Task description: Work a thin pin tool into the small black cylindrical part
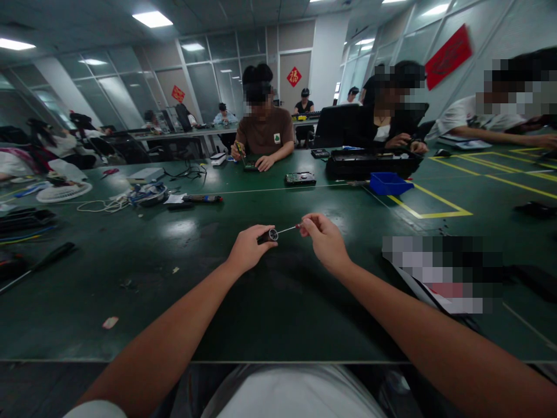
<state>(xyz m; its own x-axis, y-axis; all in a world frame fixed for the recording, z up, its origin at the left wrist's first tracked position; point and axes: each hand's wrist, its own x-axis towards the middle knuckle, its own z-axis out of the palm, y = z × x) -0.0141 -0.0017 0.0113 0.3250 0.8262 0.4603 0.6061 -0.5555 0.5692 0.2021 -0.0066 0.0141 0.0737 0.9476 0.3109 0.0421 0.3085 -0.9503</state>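
Near the middle of the green table [278,302], my left hand [250,249] is closed around a dark cylindrical part [270,235] with a round, light-rimmed end facing right. A thin metal shaft [287,230] runs from that end toward my right hand [324,239]. The fingers of my right hand are pinched on the small reddish end of the shaft. Both hands are held above the table, a short gap apart. What lies inside my left palm is hidden.
Across the table a person [265,133] works on a small device. A circuit board [300,178], a blue bin [390,183] and a long black housing [372,164] lie ahead. Left are tangled cables [148,194] and a screwdriver [54,253]; right, a partly blurred flat item [452,296].
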